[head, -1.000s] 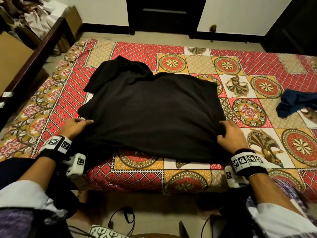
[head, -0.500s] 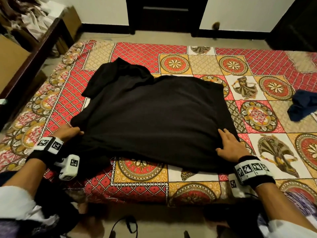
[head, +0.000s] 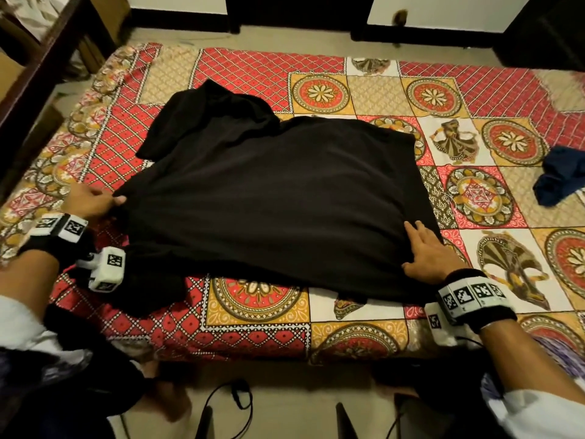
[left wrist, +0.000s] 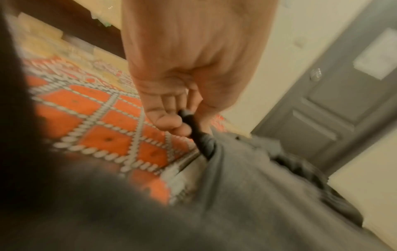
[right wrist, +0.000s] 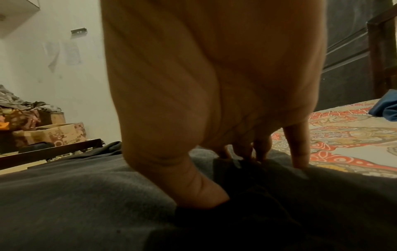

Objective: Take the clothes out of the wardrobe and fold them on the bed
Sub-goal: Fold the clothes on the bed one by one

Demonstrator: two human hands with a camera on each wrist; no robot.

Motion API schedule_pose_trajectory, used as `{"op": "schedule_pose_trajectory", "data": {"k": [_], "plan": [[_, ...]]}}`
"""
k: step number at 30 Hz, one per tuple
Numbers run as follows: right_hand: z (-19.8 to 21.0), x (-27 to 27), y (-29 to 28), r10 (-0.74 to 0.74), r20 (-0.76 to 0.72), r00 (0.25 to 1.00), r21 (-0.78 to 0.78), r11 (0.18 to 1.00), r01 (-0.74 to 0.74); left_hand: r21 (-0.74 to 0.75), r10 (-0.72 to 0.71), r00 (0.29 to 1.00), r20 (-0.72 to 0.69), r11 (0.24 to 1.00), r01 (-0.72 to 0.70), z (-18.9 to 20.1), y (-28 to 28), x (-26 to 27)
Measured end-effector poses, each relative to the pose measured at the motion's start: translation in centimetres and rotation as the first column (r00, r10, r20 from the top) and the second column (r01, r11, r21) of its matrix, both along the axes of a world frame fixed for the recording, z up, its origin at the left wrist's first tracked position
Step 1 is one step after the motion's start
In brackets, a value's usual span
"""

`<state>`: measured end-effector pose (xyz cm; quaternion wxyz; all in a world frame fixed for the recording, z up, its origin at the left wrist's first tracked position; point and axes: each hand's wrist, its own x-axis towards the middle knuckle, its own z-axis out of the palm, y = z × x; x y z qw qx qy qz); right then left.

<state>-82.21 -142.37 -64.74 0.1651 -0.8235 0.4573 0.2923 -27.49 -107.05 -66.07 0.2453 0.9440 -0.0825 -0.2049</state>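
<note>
A black garment point(head: 269, 201) lies spread flat on the patterned bed point(head: 253, 318), with a sleeve or hood bunched at its far left. My left hand point(head: 95, 201) pinches its left edge; the left wrist view shows the left hand point(left wrist: 182, 118) with thumb and fingers closed on a dark fold of the black garment point(left wrist: 257, 195). My right hand point(head: 424, 251) lies flat on the near right corner with straight fingers. In the right wrist view, the right hand point(right wrist: 236, 161) presses thumb and fingertips down on the black garment point(right wrist: 86, 195).
A crumpled dark blue garment point(head: 560, 175) lies at the bed's right side. A dark wooden frame point(head: 38, 68) runs along the left. Black cables point(head: 234, 403) trail on the floor by the bed's near edge. A dark door point(head: 297, 11) stands beyond the bed.
My left hand has moved outward to the left while holding the garment's left edge, and the cloth lies wider. The right hand has stayed on the right corner.
</note>
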Motion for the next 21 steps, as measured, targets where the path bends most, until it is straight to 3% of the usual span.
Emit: {"op": "schedule_pose_trajectory", "data": {"k": [4,6,7,10,12,14,17,19,21], "plan": [[0.8,0.4,0.7,0.01,-0.046,0.999,-0.031,0.999,-0.012,0.108,-0.151,0.961,0.23,0.986,0.129,1.5,-0.2,-2.3],[1.6,0.8,1.9,-0.019,-0.022,1.0,-0.034,0.999,0.018,0.026,-0.321,0.889,0.327,0.943,0.331,3.4,-0.8,-4.0],[2.1,0.9,2.6,-0.034,0.027,0.999,-0.041,0.999,0.036,-0.031,-0.438,0.832,0.339,0.879,0.476,4.3,-1.2,-5.4],[3.6,1.5,5.5,0.022,0.216,0.976,-0.138,0.99,0.008,-0.148,-0.759,0.644,0.097,0.629,0.763,5.9,-1.5,-11.9],[4.7,2.1,7.8,0.142,0.197,0.97,-0.131,0.984,-0.118,0.038,-0.86,0.492,-0.137,0.492,0.87,5.5,-1.1,-14.8],[5.3,2.5,9.7,0.272,0.057,0.961,0.036,0.961,-0.274,0.238,-0.859,0.425,-0.285,0.366,0.9,5.4,-0.8,-15.6],[5.7,2.5,10.5,0.298,-0.006,0.954,0.211,0.933,-0.29,0.197,-0.776,0.404,-0.485,0.353,0.915,5.7,-0.8,-15.5],[6.0,2.2,9.8,0.2,0.015,0.98,0.336,0.922,-0.193,0.067,-0.659,0.346,-0.668,0.41,0.909,6.3,-0.8,-15.7],[5.8,1.9,8.7,0.092,0.124,0.988,0.205,0.972,-0.116,-0.024,-0.631,0.362,-0.686,0.517,0.855,6.9,-1.0,-15.3]]}}
